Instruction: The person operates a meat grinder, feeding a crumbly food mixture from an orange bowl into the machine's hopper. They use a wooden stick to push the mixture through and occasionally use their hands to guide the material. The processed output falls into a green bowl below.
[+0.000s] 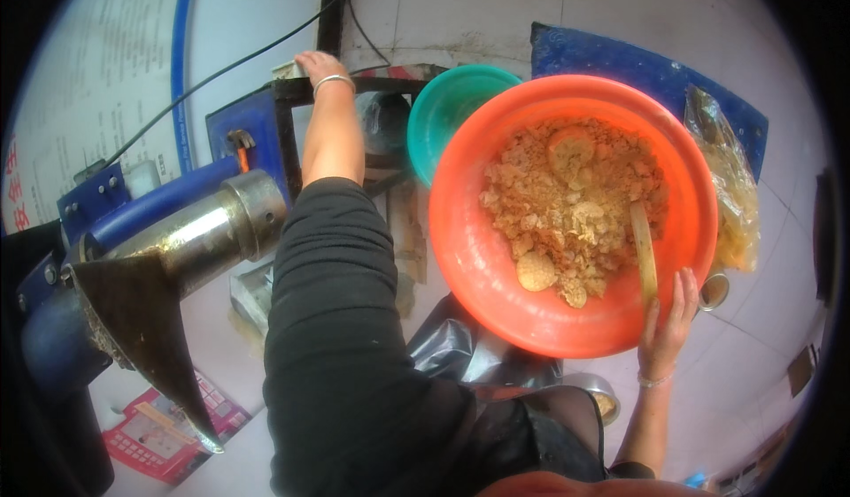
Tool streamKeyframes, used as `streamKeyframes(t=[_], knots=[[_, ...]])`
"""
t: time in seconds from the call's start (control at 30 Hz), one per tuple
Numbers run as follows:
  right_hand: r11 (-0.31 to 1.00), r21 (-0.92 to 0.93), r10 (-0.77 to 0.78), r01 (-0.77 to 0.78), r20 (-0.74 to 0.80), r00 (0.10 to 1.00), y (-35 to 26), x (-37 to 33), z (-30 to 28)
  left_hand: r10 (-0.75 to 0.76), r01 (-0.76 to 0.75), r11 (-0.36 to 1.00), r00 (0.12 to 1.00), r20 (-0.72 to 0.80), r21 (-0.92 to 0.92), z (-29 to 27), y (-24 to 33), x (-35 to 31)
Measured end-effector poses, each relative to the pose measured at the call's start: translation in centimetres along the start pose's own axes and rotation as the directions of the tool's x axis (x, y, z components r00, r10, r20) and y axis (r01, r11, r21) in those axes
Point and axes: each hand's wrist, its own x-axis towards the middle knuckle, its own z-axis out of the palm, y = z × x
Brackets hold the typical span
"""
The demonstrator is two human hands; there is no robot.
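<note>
Orange basin (pixel 469 262) held crumbly pieces (pixel 575 209), partly hiding a green basin (pixel 438 107) at ten o'clock.
Right grip (pixel 666 333) clamped the orange basin's four-o'clock edge; left grip's (pixel 323 68) closure could not be told.

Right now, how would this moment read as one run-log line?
left hand: at dark frame; right hand: at orange basin rim; basin contents: crumbly brown mix, stick; beside: green basin, partly hidden

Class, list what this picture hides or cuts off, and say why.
All in the head view:
- Underside of the left grip: hidden by its own back.
- Part of the green bowl: behind the orange bowl.
- Bottom of the crumbs: under their top layer.
- Part of the metal bowl: behind dark clothing.
- Outer end of the white sign: cut off by the dark picture rim.
</note>
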Motion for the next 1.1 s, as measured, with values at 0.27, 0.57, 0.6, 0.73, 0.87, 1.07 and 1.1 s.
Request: streamKeyframes(t=[0.27,0.57,0.6,0.73,0.87,1.07,1.1], knots=[[1.000,-0.026,-0.004,0.004,0.008,1.000,0.1,-0.1,-0.1,-0.005,0.006,1.000,0.999,0.046,-0.025,0.2,0.2,1.2],[0.999,-0.014,0.053,-0.052,0.070,0.996,-0.3,0.2,0.0,-0.029,0.028,0.999,1.000,-0.009,-0.022,0.8,0.7,1.1],[0.999,0.011,0.051,-0.052,0.074,0.996,-0.8,0.4,0.2,-0.038,0.038,0.999,0.999,-0.028,-0.025,0.9,0.6,1.0],[0.996,-0.090,-0.003,0.022,0.201,0.980,-1.3,0.2,0.8,-0.157,0.123,0.928,0.985,-0.069,-0.351,1.3,0.8,-0.9],[0.993,-0.121,0.046,-0.011,0.291,0.956,0.0,-1.2,3.2,-0.454,0.121,0.393,0.888,-0.078,-0.912,-1.3,3.4,-6.2],[0.975,-0.070,0.220,-0.209,0.353,0.909,-1.7,-0.3,1.7,-0.281,-0.746,-0.031,0.646,-0.710,-0.666,-12.0,3.8,-23.5],[0.977,-0.036,0.210,-0.211,0.340,0.917,-1.5,-0.5,1.1,-0.176,-0.790,-0.078,0.612,-0.771,-0.609,-13.6,4.7,-25.8]])
